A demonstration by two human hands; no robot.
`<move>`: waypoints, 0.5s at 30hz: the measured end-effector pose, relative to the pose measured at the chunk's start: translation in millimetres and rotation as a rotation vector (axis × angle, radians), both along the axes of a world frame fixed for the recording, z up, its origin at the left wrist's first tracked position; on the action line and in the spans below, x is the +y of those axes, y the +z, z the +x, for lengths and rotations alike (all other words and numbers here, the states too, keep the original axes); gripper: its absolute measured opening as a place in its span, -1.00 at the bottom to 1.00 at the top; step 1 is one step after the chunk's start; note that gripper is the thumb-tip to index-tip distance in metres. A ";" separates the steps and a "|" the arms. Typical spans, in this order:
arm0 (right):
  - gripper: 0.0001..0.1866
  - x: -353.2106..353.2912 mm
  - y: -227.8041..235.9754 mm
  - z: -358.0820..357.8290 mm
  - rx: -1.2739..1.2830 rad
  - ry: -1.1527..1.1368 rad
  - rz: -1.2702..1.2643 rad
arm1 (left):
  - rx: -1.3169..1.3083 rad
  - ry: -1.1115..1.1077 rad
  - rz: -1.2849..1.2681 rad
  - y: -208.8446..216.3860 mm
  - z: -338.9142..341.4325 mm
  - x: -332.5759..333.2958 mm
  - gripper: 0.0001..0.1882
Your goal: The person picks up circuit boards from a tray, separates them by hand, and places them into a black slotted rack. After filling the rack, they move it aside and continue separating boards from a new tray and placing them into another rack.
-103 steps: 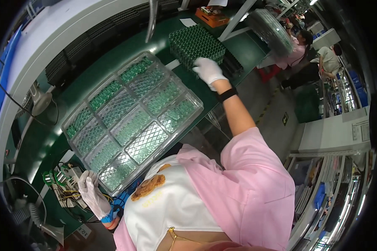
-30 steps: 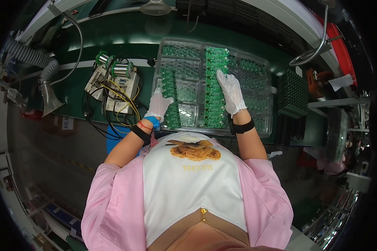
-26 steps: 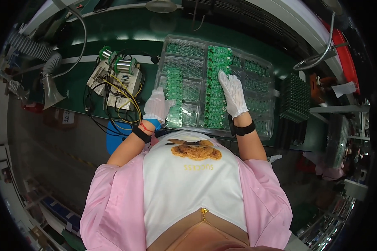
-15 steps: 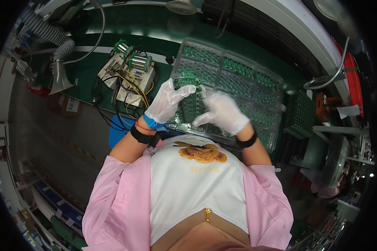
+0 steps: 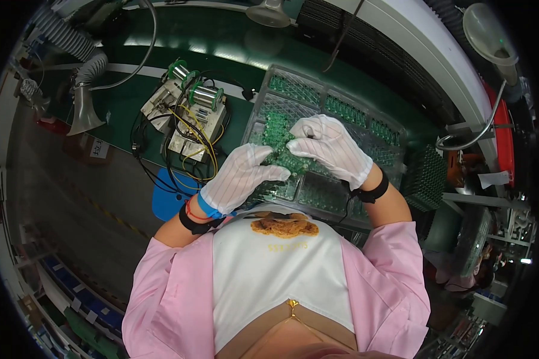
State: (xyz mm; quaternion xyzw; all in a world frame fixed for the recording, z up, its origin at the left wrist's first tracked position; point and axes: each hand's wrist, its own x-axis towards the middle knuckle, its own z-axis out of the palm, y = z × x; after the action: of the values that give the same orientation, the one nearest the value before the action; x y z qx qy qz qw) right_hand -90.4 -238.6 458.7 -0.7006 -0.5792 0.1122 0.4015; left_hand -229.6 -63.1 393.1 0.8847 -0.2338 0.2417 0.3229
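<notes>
A green circuit board panel (image 5: 276, 134), crowded with small parts, is held up over a clear plastic compartment tray (image 5: 259, 113). My left hand (image 5: 239, 176), in a white striped glove, grips the panel by its near left edge between thumb and fingers. On the other side my right hand (image 5: 332, 149), gloved the same way, is closed with thumb and fingertips at the panel's right edge. Several green boards (image 5: 341, 110) lie in the tray's compartments beyond and beside my hands. My gloves hide part of the panel and the tray's near left part.
Left of the tray stand soldering units (image 5: 194, 134) with wire spools (image 5: 205, 94) and loose cables. A fume hose nozzle (image 5: 85, 116) hangs at the far left. Stacked green boards (image 5: 426, 176) stand to the right, near a red bin (image 5: 505, 143). A blue stool (image 5: 169, 197) sits below the bench.
My right hand has swung up from an open, blurred pose to the panel's right edge. My left hand has moved down toward the near edge. The panel now tilts differently.
</notes>
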 end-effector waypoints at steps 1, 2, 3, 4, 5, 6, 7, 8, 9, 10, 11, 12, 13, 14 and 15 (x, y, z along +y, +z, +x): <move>-0.73 0.2 1.5 -1.9 0.394 -0.003 -0.090 | -0.022 0.001 -0.001 -1.6 1.6 1.9 -0.80; -0.78 2.6 2.1 -1.3 0.787 -0.006 -0.183 | -0.043 0.005 -0.001 -3.2 3.0 4.0 -0.80; -0.78 8.7 -1.0 4.4 0.784 0.005 -0.189 | -0.065 0.013 -0.001 -4.4 3.8 6.6 -0.80; -0.80 18.2 -9.1 14.9 0.951 -0.161 -0.060 | -0.067 0.028 -0.002 -3.2 1.9 11.6 -0.80; -0.81 24.4 -19.4 29.1 1.110 -0.345 0.079 | -0.038 0.068 -0.015 1.0 0.4 17.5 -0.80; -0.82 30.9 -45.2 58.6 1.079 -0.508 0.084 | -0.011 0.113 -0.027 5.1 -3.2 23.8 -0.81; -0.81 35.0 -80.3 96.4 1.043 -0.672 0.097 | 0.015 0.152 -0.035 9.1 -5.0 29.0 -0.82; -0.81 37.7 -116.8 127.1 0.966 -0.686 0.087 | 0.007 0.152 -0.032 9.2 -7.2 32.6 -0.82; -0.80 42.5 -156.5 157.9 0.891 -0.696 0.079 | -0.021 0.259 -0.016 6.0 -9.1 36.5 -0.80; -0.80 44.1 -198.3 192.0 0.885 -0.701 0.092 | -0.053 0.351 -0.001 3.7 -8.1 38.8 -0.78; -0.78 39.4 -238.8 224.9 0.477 -0.773 -0.198 | -0.083 0.426 0.011 3.7 -1.8 39.8 -0.75; -0.76 49.9 -246.0 230.6 0.060 -0.780 -0.491 | -0.084 0.436 0.015 2.8 -1.8 41.2 -0.75; -0.76 51.9 -252.7 235.0 0.060 -0.777 -0.488 | -0.068 0.422 -0.021 2.3 -0.2 42.1 -0.77; -0.73 69.7 -237.2 217.3 0.123 -0.831 -0.499 | -0.045 0.437 -0.052 1.0 -3.9 44.2 -0.79; -0.71 88.4 -213.1 194.1 0.179 -0.879 -0.514 | -0.026 0.458 -0.088 -0.5 -9.9 46.4 -0.81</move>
State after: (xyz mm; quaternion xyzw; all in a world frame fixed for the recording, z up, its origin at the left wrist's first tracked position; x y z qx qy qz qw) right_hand 103.7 -150.2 245.6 -0.9414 -0.1471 0.1312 0.2737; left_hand -239.5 -16.7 392.6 0.8965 -0.0205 0.3301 0.2949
